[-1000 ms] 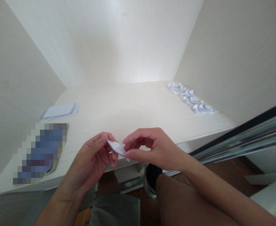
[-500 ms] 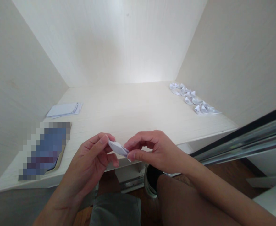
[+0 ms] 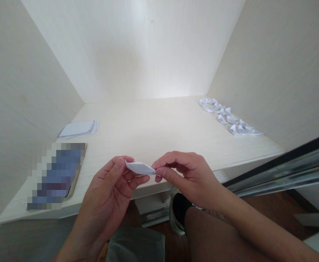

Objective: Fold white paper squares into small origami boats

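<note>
Just over the front edge of the white shelf compartment (image 3: 148, 125), which holds stacked paper sheets (image 3: 76, 129) and little folded paper boats (image 3: 231, 119), the left hand (image 3: 109, 191) and right hand (image 3: 190, 169) pinch opposite ends of a folded paper piece (image 3: 139, 168).

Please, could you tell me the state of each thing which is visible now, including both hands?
Left hand: pinching one end of the folded paper.
Right hand: pinching its other end.
Folded paper: narrow, held between both hands.
Paper sheets: lying flat, overlapping, edges not aligned.
Small paper pieces: folded, grouped at the right.
Flat item: lying at the left; pixelated, so I cannot tell more.
</note>
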{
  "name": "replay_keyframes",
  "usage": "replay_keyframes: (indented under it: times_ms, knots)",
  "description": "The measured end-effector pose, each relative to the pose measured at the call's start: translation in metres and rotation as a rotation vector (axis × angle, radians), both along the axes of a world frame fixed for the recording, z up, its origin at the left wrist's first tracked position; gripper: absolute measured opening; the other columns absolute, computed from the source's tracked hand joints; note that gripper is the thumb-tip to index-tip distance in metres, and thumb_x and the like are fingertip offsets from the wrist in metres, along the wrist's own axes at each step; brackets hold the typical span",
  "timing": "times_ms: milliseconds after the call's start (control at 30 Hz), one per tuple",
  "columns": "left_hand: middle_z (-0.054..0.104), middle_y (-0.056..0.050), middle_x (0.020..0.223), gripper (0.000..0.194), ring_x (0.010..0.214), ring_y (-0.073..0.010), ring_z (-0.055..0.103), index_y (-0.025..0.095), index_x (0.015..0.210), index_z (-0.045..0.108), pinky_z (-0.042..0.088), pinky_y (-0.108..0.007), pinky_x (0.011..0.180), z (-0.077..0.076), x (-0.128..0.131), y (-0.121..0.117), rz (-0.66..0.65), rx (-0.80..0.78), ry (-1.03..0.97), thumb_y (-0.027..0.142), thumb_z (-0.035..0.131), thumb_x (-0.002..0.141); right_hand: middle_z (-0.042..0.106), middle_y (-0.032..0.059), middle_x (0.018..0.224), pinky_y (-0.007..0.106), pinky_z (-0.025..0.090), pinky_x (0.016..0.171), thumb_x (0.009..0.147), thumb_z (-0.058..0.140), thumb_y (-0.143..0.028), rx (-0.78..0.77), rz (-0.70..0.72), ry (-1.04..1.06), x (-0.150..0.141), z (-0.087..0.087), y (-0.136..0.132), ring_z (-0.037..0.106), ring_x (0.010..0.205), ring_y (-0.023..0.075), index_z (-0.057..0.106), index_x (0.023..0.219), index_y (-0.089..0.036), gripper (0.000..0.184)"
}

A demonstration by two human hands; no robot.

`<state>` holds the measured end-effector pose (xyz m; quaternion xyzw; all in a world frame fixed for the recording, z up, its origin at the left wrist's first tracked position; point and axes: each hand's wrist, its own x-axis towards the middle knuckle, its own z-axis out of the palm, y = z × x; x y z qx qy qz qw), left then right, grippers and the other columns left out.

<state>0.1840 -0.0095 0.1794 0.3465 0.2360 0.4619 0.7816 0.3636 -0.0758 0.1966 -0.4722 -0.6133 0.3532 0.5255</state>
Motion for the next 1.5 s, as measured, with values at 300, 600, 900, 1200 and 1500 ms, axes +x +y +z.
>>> replay_keyframes:
  times_ms: [300, 600, 900, 1200, 1500]
  knots:
    - [0.08, -0.006, 0.079, 0.016, 0.071, -0.0165, 0.076, 0.015, 0.083, 0.08, 0.065, -0.022, 0.068, 0.004, -0.001, -0.006, 0.021, -0.029, 0.038, 0.029, 0.085, 0.079, 0.073, 0.0064, 0.087, 0.031, 0.052, 0.071, 0.085, 0.074, -0.018, -0.053, 0.078, 0.167, 0.003, 0.002, -0.004, 0.064, 0.076, 0.0155, 0.071, 0.086, -0.016, 0.004]
    - [0.079, -0.005, 0.085, 0.014, 0.077, -0.0167, 0.076, 0.015, 0.084, 0.078, 0.066, -0.024, 0.072, 0.008, 0.001, -0.012, 0.08, -0.079, 0.028, 0.027, 0.084, 0.079, 0.077, 0.006, 0.089, 0.029, 0.056, 0.07, 0.081, 0.077, -0.009, 0.284, -0.022, 0.048, 0.002, 0.002, 0.0, 0.071, 0.077, 0.0162, 0.074, 0.082, -0.019, 0.011]
    - [0.08, -0.004, 0.084, 0.009, 0.079, -0.0159, 0.077, 0.018, 0.084, 0.079, 0.065, -0.022, 0.076, 0.008, 0.003, -0.016, 0.095, -0.065, -0.016, 0.026, 0.081, 0.083, 0.078, 0.0064, 0.095, 0.026, 0.059, 0.073, 0.086, 0.072, -0.007, 0.458, -0.093, -0.166, 0.002, 0.005, -0.002, 0.074, 0.082, 0.0152, 0.073, 0.09, -0.021, 0.014]
    - [0.081, -0.003, 0.091, 0.013, 0.086, -0.0204, 0.078, 0.021, 0.086, 0.079, 0.066, -0.03, 0.08, 0.007, 0.005, -0.021, 0.142, -0.02, 0.013, 0.032, 0.083, 0.081, 0.074, 0.0066, 0.1, 0.028, 0.058, 0.077, 0.09, 0.067, -0.005, 0.483, -0.138, -0.209, 0.002, 0.006, 0.0, 0.071, 0.089, 0.0158, 0.071, 0.092, -0.022, 0.017]
    - [0.08, -0.002, 0.085, 0.016, 0.084, -0.0201, 0.078, 0.02, 0.085, 0.079, 0.065, -0.03, 0.082, 0.008, 0.006, -0.02, 0.165, 0.017, 0.028, 0.034, 0.084, 0.08, 0.072, 0.0047, 0.097, 0.029, 0.054, 0.077, 0.095, 0.064, -0.013, 0.259, -0.076, -0.027, -0.001, 0.003, -0.001, 0.068, 0.088, 0.0156, 0.068, 0.09, -0.021, 0.01]
